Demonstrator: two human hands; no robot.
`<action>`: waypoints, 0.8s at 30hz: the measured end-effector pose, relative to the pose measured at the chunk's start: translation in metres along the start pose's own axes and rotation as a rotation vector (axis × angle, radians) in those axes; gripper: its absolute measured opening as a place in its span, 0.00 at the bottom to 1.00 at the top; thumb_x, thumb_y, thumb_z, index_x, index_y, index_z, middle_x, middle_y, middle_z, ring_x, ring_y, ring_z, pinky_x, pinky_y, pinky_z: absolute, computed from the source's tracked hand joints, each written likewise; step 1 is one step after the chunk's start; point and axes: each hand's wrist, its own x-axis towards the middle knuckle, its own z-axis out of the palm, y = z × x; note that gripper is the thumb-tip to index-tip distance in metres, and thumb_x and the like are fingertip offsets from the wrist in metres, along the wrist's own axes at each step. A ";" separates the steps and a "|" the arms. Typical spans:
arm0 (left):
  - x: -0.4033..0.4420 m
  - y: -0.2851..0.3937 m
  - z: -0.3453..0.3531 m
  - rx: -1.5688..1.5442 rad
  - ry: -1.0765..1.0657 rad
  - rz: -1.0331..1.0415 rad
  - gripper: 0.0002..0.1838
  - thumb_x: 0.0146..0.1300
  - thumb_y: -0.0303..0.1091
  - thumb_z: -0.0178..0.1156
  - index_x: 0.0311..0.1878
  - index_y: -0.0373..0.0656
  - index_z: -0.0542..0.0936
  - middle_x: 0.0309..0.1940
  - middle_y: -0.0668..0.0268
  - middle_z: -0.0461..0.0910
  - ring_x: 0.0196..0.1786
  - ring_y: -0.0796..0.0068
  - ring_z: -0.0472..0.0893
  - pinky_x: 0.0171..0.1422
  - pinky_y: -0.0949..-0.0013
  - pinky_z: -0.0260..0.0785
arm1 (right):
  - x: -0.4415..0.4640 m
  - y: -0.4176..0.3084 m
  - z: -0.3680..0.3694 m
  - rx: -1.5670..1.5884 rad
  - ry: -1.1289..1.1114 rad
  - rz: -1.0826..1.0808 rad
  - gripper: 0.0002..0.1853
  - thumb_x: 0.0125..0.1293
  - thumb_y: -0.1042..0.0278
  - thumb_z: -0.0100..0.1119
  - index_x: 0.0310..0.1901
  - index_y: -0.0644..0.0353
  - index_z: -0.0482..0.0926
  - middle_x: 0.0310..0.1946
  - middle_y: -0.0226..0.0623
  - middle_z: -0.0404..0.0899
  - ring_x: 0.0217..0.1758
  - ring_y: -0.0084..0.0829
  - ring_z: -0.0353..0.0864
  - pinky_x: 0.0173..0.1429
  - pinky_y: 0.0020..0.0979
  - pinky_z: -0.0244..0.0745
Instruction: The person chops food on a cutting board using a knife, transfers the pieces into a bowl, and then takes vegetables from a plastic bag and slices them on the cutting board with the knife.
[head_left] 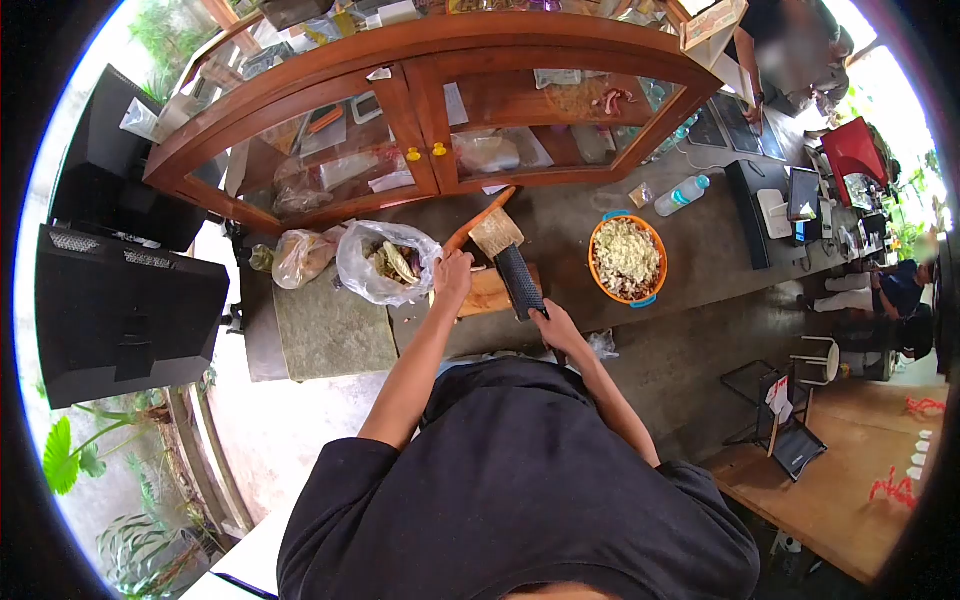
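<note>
My right hand [558, 328] is closed around the handle end of a knife with a broad, dark, dimpled blade [520, 284]. The blade angles up and left over a wooden chopping board [487, 292]. Beyond its far end lies a tan, rough-faced block [497, 233], beside a long orange-brown piece [478, 219]. My left hand [453, 277] is at the board's left side with fingers curled; what they hold, if anything, is hidden. Touching or close to that hand is a clear plastic bag [362, 250] with pale and greenish pieces [400, 262] inside.
To the right stands an orange basin [655, 288] heaped with chopped pale bits, near a water bottle [682, 196]. Another tied bag [303, 257] sits at left. A glass-doored wooden cabinet [425, 125] rises behind the counter [565, 240]. People [895, 295] are at the far right.
</note>
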 end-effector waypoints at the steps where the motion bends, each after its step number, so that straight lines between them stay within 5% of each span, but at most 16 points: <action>1: 0.000 -0.002 0.004 0.006 0.027 0.017 0.10 0.66 0.33 0.55 0.45 0.51 0.85 0.48 0.64 0.81 0.62 0.61 0.75 0.61 0.55 0.65 | 0.000 0.000 0.001 -0.001 -0.002 0.000 0.15 0.75 0.58 0.53 0.43 0.66 0.71 0.21 0.41 0.74 0.19 0.34 0.78 0.27 0.40 0.70; 15: -0.003 -0.021 0.017 -0.014 0.132 0.141 0.12 0.65 0.31 0.54 0.49 0.50 0.82 0.49 0.64 0.80 0.62 0.62 0.73 0.61 0.54 0.65 | -0.007 -0.001 0.020 0.078 0.037 0.014 0.15 0.75 0.59 0.53 0.44 0.66 0.71 0.25 0.42 0.75 0.20 0.34 0.76 0.28 0.39 0.71; 19: -0.006 -0.019 0.010 0.023 -0.030 0.171 0.12 0.64 0.30 0.55 0.50 0.50 0.81 0.51 0.64 0.77 0.64 0.59 0.69 0.62 0.54 0.64 | -0.010 0.002 0.028 0.100 0.095 0.003 0.13 0.75 0.60 0.53 0.42 0.63 0.71 0.19 0.34 0.70 0.15 0.27 0.72 0.21 0.35 0.69; 21: -0.005 -0.021 0.013 0.019 -0.019 0.182 0.13 0.64 0.30 0.56 0.51 0.50 0.81 0.52 0.65 0.76 0.64 0.59 0.69 0.61 0.55 0.64 | -0.007 0.008 0.032 0.061 0.076 0.019 0.16 0.74 0.57 0.54 0.43 0.66 0.71 0.25 0.43 0.75 0.23 0.35 0.77 0.31 0.40 0.71; 24: -0.008 -0.020 0.014 0.072 0.038 0.219 0.14 0.63 0.31 0.58 0.52 0.51 0.79 0.52 0.65 0.75 0.64 0.61 0.68 0.61 0.54 0.64 | -0.004 0.017 0.037 0.006 0.088 0.014 0.17 0.74 0.57 0.54 0.43 0.67 0.71 0.26 0.44 0.75 0.24 0.36 0.78 0.32 0.41 0.71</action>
